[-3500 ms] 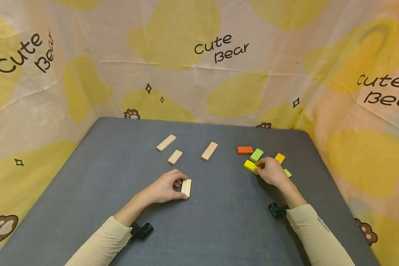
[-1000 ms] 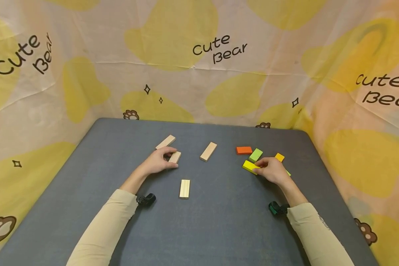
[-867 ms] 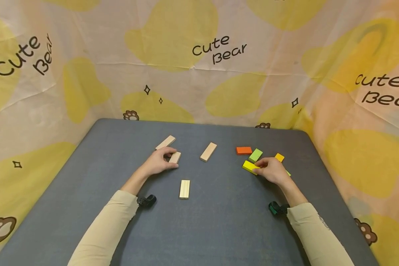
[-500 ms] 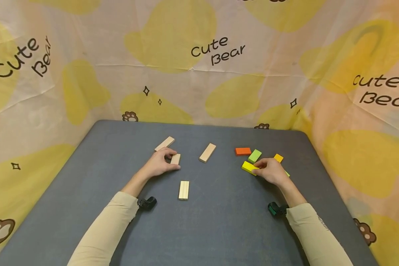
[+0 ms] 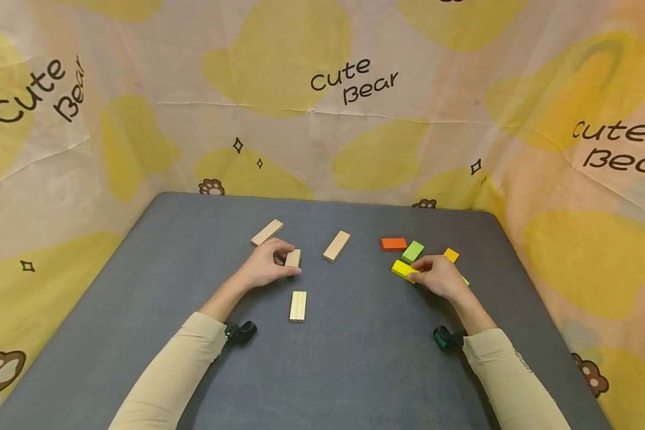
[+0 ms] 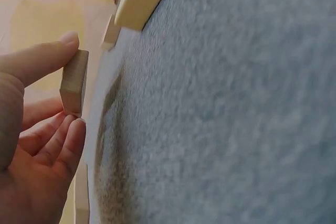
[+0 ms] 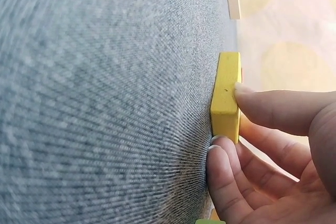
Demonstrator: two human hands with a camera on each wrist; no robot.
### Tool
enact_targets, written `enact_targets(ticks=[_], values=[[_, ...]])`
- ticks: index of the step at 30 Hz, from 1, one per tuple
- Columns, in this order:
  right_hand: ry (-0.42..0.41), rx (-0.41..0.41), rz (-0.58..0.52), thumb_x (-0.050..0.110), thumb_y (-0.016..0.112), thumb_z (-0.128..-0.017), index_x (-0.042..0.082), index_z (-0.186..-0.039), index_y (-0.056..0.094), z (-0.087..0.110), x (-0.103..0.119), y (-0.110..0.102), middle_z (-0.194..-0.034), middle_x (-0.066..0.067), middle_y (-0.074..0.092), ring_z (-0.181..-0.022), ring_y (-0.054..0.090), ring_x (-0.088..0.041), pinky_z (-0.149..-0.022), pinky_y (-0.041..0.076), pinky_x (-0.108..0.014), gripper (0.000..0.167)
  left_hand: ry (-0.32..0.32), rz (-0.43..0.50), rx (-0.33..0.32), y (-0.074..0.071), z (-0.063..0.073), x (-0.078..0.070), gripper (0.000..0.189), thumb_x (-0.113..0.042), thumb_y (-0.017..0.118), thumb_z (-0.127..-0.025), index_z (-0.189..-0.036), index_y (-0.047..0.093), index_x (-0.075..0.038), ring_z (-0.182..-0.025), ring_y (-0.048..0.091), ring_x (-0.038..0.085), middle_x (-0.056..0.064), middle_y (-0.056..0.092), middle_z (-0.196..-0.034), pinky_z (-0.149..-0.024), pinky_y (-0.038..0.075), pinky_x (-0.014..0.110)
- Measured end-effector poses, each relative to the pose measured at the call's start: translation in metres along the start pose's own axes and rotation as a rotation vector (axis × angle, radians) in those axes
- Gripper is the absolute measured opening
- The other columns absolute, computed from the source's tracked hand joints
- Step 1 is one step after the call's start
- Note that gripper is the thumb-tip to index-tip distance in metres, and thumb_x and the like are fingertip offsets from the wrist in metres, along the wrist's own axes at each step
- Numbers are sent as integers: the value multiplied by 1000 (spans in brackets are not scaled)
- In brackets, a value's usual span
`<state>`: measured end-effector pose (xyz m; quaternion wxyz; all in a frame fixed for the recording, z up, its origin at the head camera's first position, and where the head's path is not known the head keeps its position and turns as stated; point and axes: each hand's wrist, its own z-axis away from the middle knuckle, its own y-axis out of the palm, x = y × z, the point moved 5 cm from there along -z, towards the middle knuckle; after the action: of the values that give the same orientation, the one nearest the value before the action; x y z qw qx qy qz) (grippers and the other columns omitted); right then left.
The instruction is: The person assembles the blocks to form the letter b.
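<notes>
My left hand (image 5: 260,263) pinches a short plain wooden block (image 5: 293,258) by its two ends, thumb at the near end. In the left wrist view this wooden block (image 6: 74,82) is raised off the cloth, with a shadow beside it. Just nearer to me lies a pale wooden block (image 5: 298,307) with lengthwise lines. At the right, my right hand (image 5: 439,276) holds one end of a yellow block (image 5: 403,270) between thumb and fingers. The right wrist view has the yellow block (image 7: 227,93) low at the cloth, thumb on its upper face.
Two longer plain wooden blocks (image 5: 267,232) lie farther back, one behind my left hand. Around the right hand are a red-orange block (image 5: 394,244), a green block (image 5: 412,251), an orange block (image 5: 451,255) and a partly hidden green one. Printed fabric (image 5: 279,149) walls the grey table (image 5: 355,370).
My left hand set down the lined pale block, went back to the short wooden block, and has lifted it slightly to the right. My right hand stays at the yellow block.
</notes>
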<state>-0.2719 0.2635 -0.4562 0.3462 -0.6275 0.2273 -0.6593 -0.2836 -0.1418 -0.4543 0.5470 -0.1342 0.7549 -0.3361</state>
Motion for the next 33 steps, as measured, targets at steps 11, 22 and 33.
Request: enact_targets(ticks=[11, 22, 33], values=[[4, 1, 9, 16, 76, -91, -6, -118, 71, 0, -1, 0, -106, -18, 67, -89, 59, -28, -74, 50, -36, 35, -13, -16, 42, 11, 6, -13, 56, -32, 86, -83, -126, 68, -1, -94, 61, 21, 9, 63, -112, -83, 55, 37], [12, 2, 3, 17, 77, -91, -6, -117, 71, 2, 2, 1, -105, -17, 68, -89, 60, -27, -74, 49, -36, 36, 9, -37, 84, 22, 14, -20, 55, -33, 88, -80, -121, 70, -1, -89, 60, 17, 7, 62, -104, -81, 53, 34], [3, 1, -1, 16, 77, -91, -6, -116, 71, 1, 1, 1, -102, -16, 67, -86, 58, -27, -72, 48, -35, 34, 1, -75, 110, 27, 16, -16, 56, -32, 88, -80, -121, 70, 0, -87, 56, 15, 5, 60, -99, -80, 49, 33]])
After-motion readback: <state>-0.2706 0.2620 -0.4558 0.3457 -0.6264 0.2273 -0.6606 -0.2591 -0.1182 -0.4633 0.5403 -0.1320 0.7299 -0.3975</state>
